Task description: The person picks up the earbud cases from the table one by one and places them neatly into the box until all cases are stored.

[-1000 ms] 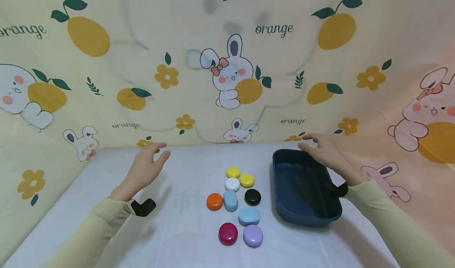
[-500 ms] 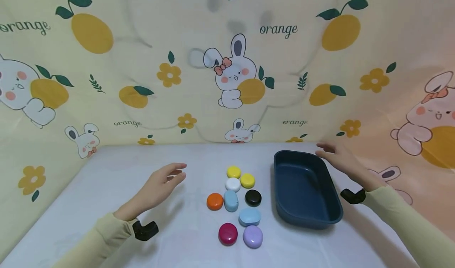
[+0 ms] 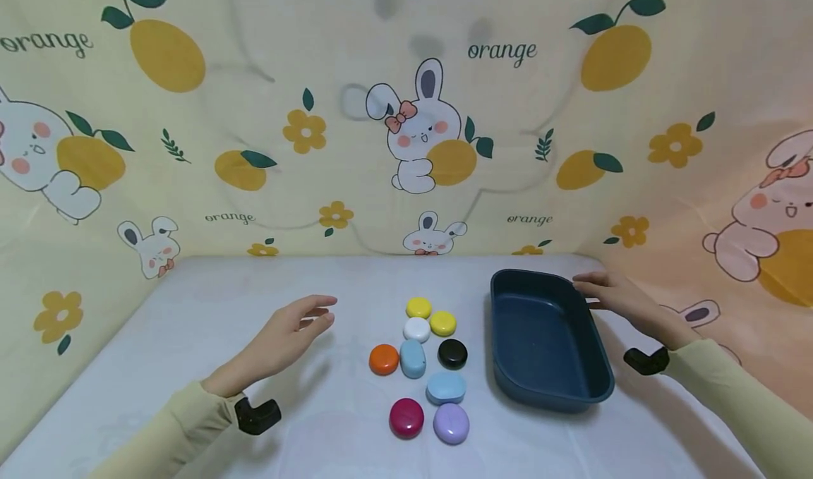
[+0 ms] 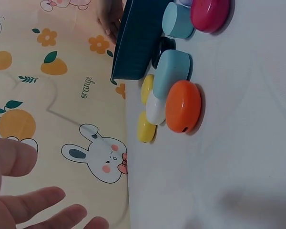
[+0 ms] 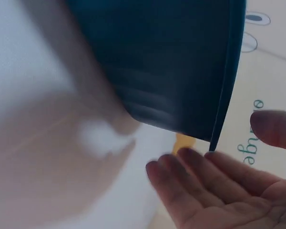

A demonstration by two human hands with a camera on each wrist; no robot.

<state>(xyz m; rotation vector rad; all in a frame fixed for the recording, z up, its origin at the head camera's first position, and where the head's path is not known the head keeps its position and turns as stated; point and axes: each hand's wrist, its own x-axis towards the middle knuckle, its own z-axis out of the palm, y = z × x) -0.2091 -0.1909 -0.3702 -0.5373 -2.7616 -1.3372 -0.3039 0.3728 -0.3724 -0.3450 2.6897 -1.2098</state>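
My left hand (image 3: 288,332) hovers over the left of the table with straight, relaxed fingers, holding nothing. To its right lie several glossy rounded pieces: orange (image 3: 384,360), light blue (image 3: 413,359), white (image 3: 416,330), yellow (image 3: 418,308), black (image 3: 453,353), crimson (image 3: 406,418) and purple (image 3: 452,423). Notched at one end, the orange piece (image 4: 183,107) appears close in the left wrist view. My right hand (image 3: 625,304) is at the far right corner of a dark blue tub (image 3: 552,338), fingers extended. In the right wrist view its fingertips lie by the tub's corner (image 5: 200,119); whether they touch cannot be told.
A white cloth (image 3: 343,429) covers the table. Behind it hangs a curtain (image 3: 267,204) printed with rabbits and oranges. The tub stands right of the pieces, its inside bare. Each wrist carries a black camera mount (image 3: 257,415).
My left hand has moved right and nearer, its fingers straightening. From above the tub's far rim, my right hand has shifted right and down to its outer corner. Pieces and tub stay put.
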